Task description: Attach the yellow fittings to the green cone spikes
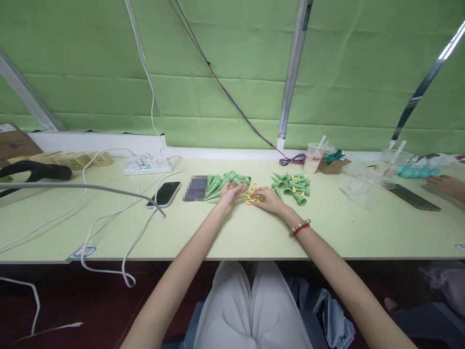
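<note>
My left hand is closed at the right edge of a heap of green plastic cones, its fingers around a green cone. Just right of it lies a small pile of yellow plastic pieces. Over that pile my right hand bends its fingers down, pinching at a yellow piece; the fingertips are partly hidden. Beyond the right hand is a second group of green cones, several with yellow pieces on them.
Left of the cones lie a phone, a power strip and loose white cables. At the back right stand a drink cup and a small cardboard box. Another person's hand rests near a dark phone.
</note>
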Motion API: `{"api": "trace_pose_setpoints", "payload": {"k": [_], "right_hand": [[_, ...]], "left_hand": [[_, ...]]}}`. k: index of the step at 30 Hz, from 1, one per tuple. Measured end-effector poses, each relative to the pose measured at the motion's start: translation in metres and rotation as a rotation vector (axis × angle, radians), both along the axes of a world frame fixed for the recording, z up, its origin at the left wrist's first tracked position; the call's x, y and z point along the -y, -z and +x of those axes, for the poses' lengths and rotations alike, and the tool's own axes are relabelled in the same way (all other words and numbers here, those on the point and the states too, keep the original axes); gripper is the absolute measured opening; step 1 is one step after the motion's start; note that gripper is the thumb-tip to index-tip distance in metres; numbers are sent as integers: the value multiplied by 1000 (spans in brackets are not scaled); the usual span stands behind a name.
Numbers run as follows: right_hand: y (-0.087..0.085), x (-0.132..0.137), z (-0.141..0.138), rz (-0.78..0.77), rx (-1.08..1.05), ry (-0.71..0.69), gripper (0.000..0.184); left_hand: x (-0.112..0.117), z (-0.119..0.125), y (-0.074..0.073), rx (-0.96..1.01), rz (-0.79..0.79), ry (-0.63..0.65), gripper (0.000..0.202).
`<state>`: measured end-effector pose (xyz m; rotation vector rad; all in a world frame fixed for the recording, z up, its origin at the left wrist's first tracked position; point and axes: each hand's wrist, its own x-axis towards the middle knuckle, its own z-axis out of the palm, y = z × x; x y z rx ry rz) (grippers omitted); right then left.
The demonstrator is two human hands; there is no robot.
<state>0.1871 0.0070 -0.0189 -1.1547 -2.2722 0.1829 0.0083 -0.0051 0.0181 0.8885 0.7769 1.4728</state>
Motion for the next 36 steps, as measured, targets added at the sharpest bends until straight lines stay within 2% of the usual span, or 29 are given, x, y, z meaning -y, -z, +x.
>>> {"api": "trace_pose_setpoints", "payload": {"k": [4, 9, 15, 17, 20, 22, 27, 30, 33, 36], "right_hand": [[0, -2, 0, 11, -2, 17, 16], [1, -3, -2, 9, -39, 3, 13], [-3, 1, -4, -11, -73, 8, 16], [-5, 4, -5, 14, -77, 39, 21], [-7, 10, -9, 50, -70, 57, 41], [-6, 14, -14, 31, -40, 24, 53], [-4, 19, -29, -14, 69, -100, 64], [-4, 20, -33, -14, 111, -145, 58], [-4, 19, -32, 1, 96, -122, 48], [-4, 19, -31, 12, 67, -94, 48]], "left_hand": [[0, 0, -1, -24, 12, 0, 32], [0, 0, -3, -5, -39, -89, 49], [0, 0, -4, -4, -50, -125, 36], [-2, -1, -4, -18, -43, -162, 33], [-5, -2, -2, -48, -12, -211, 29], [-6, -3, -1, -72, 11, -245, 27], [-6, -5, 0, -96, 79, -355, 34], [-7, -6, -1, -88, 115, -401, 38], [-7, -6, 0, -94, 121, -429, 41], [-6, -5, 0, -131, 121, -412, 41]]}}
